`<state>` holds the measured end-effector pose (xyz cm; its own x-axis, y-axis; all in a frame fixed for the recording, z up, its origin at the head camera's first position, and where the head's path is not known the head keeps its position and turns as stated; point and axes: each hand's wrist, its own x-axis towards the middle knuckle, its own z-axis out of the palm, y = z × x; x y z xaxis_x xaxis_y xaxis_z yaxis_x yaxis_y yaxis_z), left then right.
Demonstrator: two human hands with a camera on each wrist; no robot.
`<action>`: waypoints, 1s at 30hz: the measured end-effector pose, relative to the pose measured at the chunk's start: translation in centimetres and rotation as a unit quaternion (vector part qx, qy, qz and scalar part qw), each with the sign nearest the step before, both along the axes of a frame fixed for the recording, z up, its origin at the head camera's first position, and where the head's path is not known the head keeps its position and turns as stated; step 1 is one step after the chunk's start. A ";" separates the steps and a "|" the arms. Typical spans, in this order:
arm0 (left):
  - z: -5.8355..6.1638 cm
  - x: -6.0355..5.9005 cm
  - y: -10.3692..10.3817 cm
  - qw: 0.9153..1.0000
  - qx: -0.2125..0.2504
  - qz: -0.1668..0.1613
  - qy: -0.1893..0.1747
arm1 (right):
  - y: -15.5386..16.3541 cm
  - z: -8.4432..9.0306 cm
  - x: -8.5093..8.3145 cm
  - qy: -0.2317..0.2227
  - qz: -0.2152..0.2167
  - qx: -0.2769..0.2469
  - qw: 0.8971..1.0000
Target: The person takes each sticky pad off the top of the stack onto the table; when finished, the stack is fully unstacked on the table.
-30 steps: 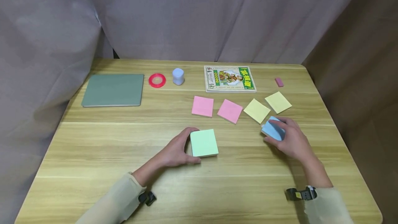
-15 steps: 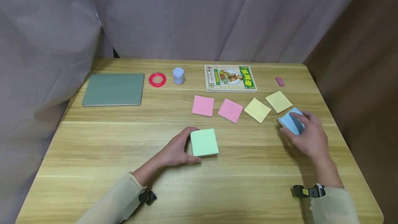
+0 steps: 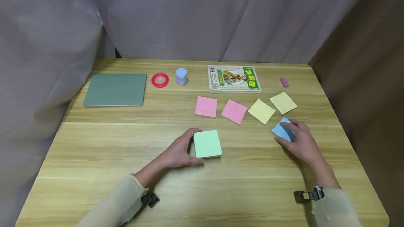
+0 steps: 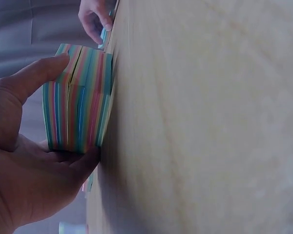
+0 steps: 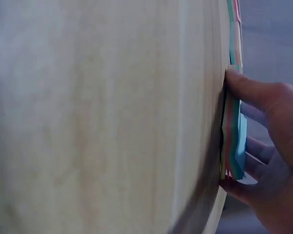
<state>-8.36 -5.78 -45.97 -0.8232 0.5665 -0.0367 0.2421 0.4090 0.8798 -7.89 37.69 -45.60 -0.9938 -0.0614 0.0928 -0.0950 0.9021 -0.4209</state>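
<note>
In the head view my left hand (image 3: 180, 151) grips a thick stack of sticky notes with a pale green top (image 3: 207, 144). Its thumb and fingers lie on opposite sides of the stack, whose striped, many-coloured edges show in the left wrist view (image 4: 78, 105). Farther right, my right hand (image 3: 301, 144) pinches a thinner, blue-topped sticky note pad (image 3: 283, 130) between thumb and fingers. The right wrist view has that pad (image 5: 233, 139) low at the tabletop, its layers pink, green and blue. Just beyond it lie two yellow sticky note pads (image 3: 262, 111), with two pink ones (image 3: 206, 107) to their left.
Along the back of the wooden table (image 3: 104, 150) lie a grey-green notebook (image 3: 115, 90), a red tape roll (image 3: 160, 80), a small pale-blue object (image 3: 181, 76), an illustrated booklet (image 3: 234, 78) and a pink eraser (image 3: 284, 82). Grey curtains (image 3: 202, 16) hang behind.
My right hand carried the blue-topped pad rightward past the yellow pads, then brought it back left and nearer me. The left hand and its green-topped stack stayed in place.
</note>
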 end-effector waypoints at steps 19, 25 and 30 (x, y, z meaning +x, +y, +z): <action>0.2 -0.1 -0.1 1.000 -0.006 0.007 -0.002 | -8.3 3.7 0.7 0.031 0.116 -0.016 0.993; 0.2 0.0 0.0 1.000 -0.016 0.006 0.008 | -16.5 3.5 2.2 0.021 0.258 -0.044 0.965; 0.2 0.1 0.2 0.999 -0.030 0.001 0.013 | -19.6 2.8 2.0 0.015 0.315 -0.018 0.949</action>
<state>-8.30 -5.56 -45.73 -0.8252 0.5627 -0.0498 0.2640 0.4620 0.8467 -5.88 18.10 -42.85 -0.7580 -0.6383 0.1338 -0.6228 0.6475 -0.4391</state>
